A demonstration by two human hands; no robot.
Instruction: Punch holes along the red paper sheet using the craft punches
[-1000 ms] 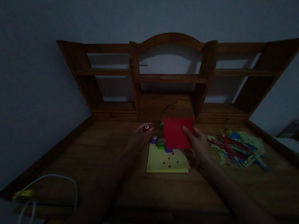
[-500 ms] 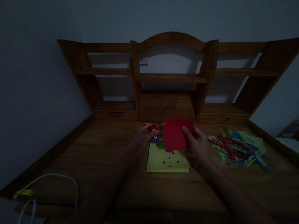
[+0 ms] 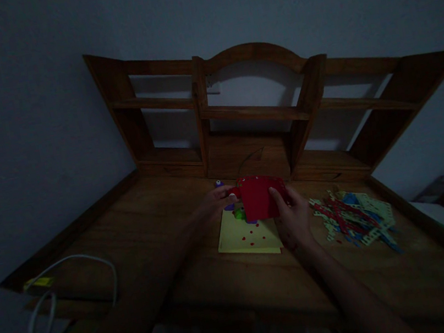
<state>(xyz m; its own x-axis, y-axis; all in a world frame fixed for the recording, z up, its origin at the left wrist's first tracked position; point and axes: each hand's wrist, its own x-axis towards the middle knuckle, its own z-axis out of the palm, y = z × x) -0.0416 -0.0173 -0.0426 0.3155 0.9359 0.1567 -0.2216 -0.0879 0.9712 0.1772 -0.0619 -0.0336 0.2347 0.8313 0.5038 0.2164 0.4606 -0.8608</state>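
Two bare hands above a wooden desk (image 3: 222, 278), viewed from the head in dim light. The right hand (image 3: 294, 212) pinches a red sheet (image 3: 258, 201) by its right side, thumb on the near face; the sheet is raised over the rear part of a pale yellow paper (image 3: 232, 237). The left hand (image 3: 214, 201) grips a small red piece (image 3: 235, 192) marked with a white spot, close against the sheet's left edge; the light is too poor to tell whether that edge lies inside the piece or merely beside it. A purple piece (image 3: 229, 207) and a green piece (image 3: 239, 214) stand near the yellow paper's far edge, and red specks (image 3: 251, 232) are scattered over its surface. To the right lies a loose heap of strips (image 3: 355, 219) in pale, red and blue; to the left, a white cable (image 3: 113, 271) loops over the desk.

Handling: the sheet is judged to be light paper or thin card, stiff enough to be supported from one side but easily creased, and weakest along its marked far edge; the plain right margin is the sound place to hold. The small piece is probably light, hard, smooth plastic, apt to slip, and best taken by its sides between thumb and fingers
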